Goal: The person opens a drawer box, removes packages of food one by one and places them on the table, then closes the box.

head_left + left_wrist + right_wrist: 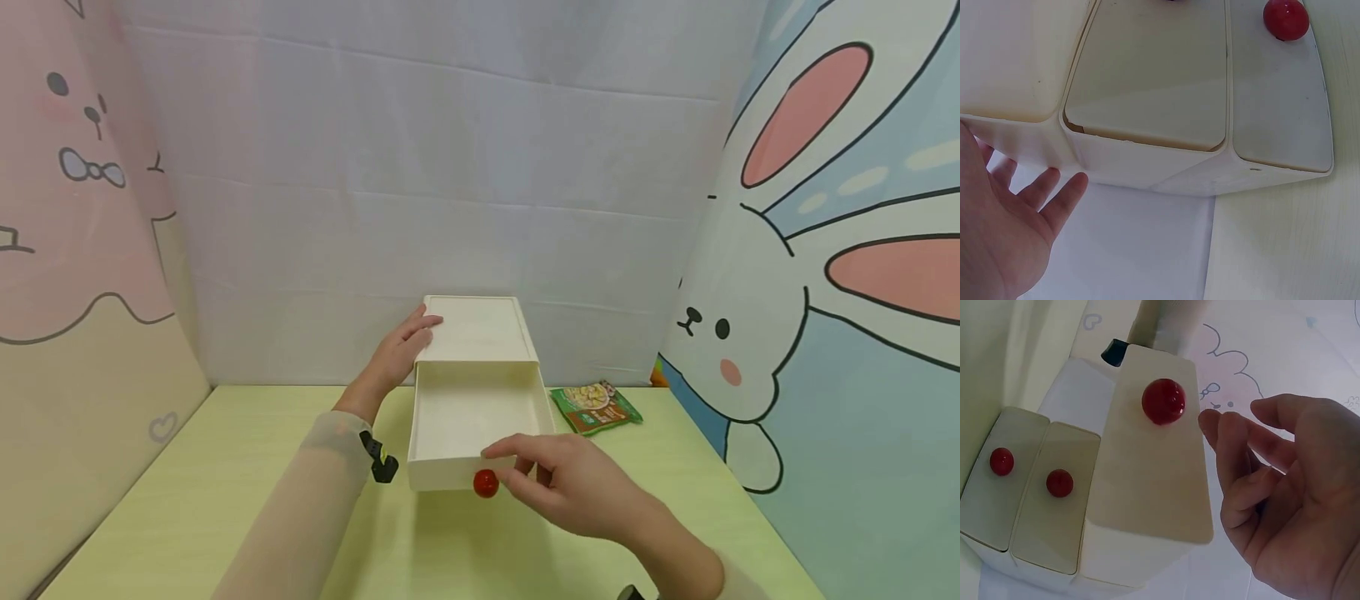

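A white drawer cabinet point(476, 331) stands against the back cloth, its top drawer point(457, 417) pulled far out toward me and bare inside. On that drawer's front sits a round red knob point(1164, 401). My left hand point(395, 354) lies along the cabinet's upper left side, fingers spread, as the left wrist view point(1007, 219) also shows. Close beside the knob is my right hand point(588, 487), its fingers loosely bent. In the right wrist view a gap separates those fingertips from the knob, and nothing is between them.
Right of the cabinet, a green and brown food packet point(596, 407) lies on the pale yellow-green table point(225, 500). Two lower drawers, each with a red knob point(1060, 483), are closed beneath the extended one. Printed cloths point(862, 400) wall in the sides.
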Demonstrator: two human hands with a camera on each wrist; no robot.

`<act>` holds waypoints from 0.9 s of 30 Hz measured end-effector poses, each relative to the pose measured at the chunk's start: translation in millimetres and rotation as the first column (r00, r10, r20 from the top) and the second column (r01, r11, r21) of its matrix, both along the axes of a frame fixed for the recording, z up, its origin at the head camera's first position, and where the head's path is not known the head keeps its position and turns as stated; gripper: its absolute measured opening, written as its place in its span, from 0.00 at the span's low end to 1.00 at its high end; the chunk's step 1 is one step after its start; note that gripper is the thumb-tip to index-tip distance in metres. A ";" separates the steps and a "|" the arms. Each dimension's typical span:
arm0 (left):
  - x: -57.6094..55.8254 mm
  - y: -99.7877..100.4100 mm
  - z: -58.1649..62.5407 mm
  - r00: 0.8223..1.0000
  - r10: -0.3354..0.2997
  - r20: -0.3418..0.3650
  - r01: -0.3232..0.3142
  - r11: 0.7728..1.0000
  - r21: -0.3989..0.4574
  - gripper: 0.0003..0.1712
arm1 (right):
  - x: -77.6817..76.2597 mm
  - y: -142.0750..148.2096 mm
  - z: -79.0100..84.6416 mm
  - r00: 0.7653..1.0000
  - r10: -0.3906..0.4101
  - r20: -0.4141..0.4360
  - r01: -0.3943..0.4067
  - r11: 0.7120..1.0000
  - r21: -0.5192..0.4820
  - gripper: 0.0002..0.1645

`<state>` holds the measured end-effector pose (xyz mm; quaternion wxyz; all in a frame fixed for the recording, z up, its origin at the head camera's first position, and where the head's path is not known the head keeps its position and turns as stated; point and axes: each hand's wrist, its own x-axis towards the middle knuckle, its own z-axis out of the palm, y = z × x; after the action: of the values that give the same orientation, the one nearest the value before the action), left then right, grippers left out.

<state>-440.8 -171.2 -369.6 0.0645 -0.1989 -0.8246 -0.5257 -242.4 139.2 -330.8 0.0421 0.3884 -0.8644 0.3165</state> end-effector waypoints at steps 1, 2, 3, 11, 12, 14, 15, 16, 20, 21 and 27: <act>0.0 -0.1 0.1 1.000 0.000 -0.001 0.000 1.000 -0.001 0.30 | 0.7 -1.7 -1.7 1.000 0.012 0.002 -0.012 1.000 0.012 0.14; -0.1 -0.1 0.3 1.000 0.000 -0.001 0.000 1.000 -0.002 0.30 | 1.2 -3.2 -3.5 1.000 0.023 -0.001 -0.023 0.999 0.023 0.14; -0.2 -0.2 0.3 1.000 -0.001 -0.001 0.001 1.000 -0.003 0.30 | 1.4 -4.6 -5.4 0.999 0.032 -0.003 -0.032 0.999 0.033 0.14; -1.2 0.0 0.4 1.000 -0.001 0.006 0.001 1.000 -0.007 0.30 | -1.1 -11.4 -19.7 0.998 0.061 0.009 -0.061 0.996 0.070 0.15; -1.1 0.3 0.6 1.000 -0.001 0.006 0.001 1.000 -0.008 0.31 | -1.3 -11.9 -21.0 0.998 0.056 0.012 -0.057 0.996 0.075 0.15; -0.8 0.9 1.4 1.000 -0.001 0.005 0.001 1.000 -0.008 0.30 | -1.5 -12.8 -23.7 0.999 0.052 0.003 -0.052 0.995 0.081 0.15; -0.4 1.3 2.0 1.000 -0.001 0.003 0.001 1.000 -0.009 0.30 | -1.4 -12.9 -24.8 0.999 0.052 -0.002 -0.051 0.996 0.078 0.15; 0.1 1.6 2.4 1.000 -0.001 0.002 0.001 1.000 -0.010 0.31 | -1.2 -12.8 -25.7 0.999 0.051 -0.005 -0.050 0.996 0.076 0.15; 2.0 2.9 4.9 1.000 0.000 0.005 0.000 1.000 -0.012 0.30 | -1.4 -12.0 -29.2 0.998 0.054 -0.041 -0.052 0.997 0.051 0.16; 2.4 3.1 5.5 1.000 0.003 0.006 -0.003 1.000 -0.012 0.30 | -2.0 -11.9 -30.2 0.997 0.056 -0.055 -0.054 0.998 0.042 0.17; 3.4 3.5 7.8 1.000 0.011 0.010 -0.011 1.000 -0.008 0.29 | -6.4 -11.6 -34.6 0.979 0.076 -0.191 -0.077 0.997 -0.001 0.18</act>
<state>-437.3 -167.8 -361.9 0.0624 -0.1922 -0.8281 -0.5230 -248.8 127.5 -365.4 0.1145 0.4497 -0.8394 0.2828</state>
